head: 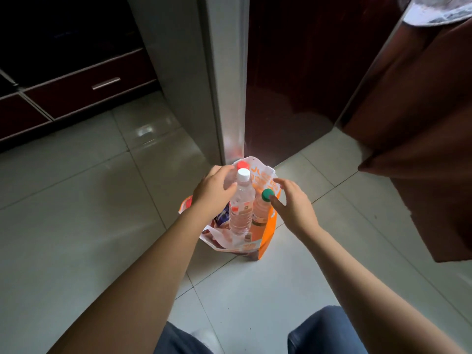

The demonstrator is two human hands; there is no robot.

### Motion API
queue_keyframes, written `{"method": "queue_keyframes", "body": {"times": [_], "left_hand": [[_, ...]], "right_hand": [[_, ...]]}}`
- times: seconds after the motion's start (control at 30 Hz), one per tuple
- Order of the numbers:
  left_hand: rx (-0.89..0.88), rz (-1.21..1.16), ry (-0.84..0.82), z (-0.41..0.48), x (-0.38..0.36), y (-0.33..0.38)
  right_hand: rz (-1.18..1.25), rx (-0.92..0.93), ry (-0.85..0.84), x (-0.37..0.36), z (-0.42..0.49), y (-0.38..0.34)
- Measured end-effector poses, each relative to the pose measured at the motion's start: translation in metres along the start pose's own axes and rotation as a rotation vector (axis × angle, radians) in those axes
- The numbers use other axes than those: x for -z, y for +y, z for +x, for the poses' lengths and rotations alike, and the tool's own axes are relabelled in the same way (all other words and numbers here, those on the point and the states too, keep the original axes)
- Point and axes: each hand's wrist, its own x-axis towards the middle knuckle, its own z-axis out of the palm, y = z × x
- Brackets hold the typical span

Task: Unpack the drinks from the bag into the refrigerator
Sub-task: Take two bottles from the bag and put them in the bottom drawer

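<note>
An orange and white shopping bag (267, 233) stands on the tiled floor against the foot of the refrigerator (293, 80). Three bottles stick out of it: a clear one with a white cap (240, 208), one behind it with a red cap (242, 165), and a shorter one with a green cap (267, 194). My left hand (213, 191) is curled around the upper part of the white-capped bottle. My right hand (293, 204) hovers with fingers spread, its thumb touching the green cap. Darker packages lie lower in the bag, mostly hidden.
The refrigerator's dark red door is closed, with a silver side panel (229, 72) to its left. Dark red kitchen drawers (97, 85) run along the back left. A brown panel (421, 149) juts in on the right. My knees (324, 333) show at the bottom.
</note>
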Motion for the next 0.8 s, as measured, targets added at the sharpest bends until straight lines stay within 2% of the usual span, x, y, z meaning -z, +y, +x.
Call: {"method": "queue_keyframes", "body": {"times": [0.23, 0.4, 0.63, 0.8], "left_hand": [[0.014, -0.083, -0.15, 0.03, -0.026, -0.003], [0.003, -0.042, -0.17, 0.032, -0.037, -0.003], [-0.002, -0.006, -0.156, 0.03, -0.034, 0.0], [0.118, -0.106, -0.209, 0.024, -0.043, -0.003]], "right_hand": [[-0.162, 0.023, -0.129, -0.02, 0.03, 0.014], [-0.321, 0.019, -0.201, -0.035, 0.039, 0.02], [-0.297, -0.034, -0.196, -0.046, 0.044, 0.025], [-0.235, -0.092, -0.252, -0.052, 0.039, 0.028]]}}
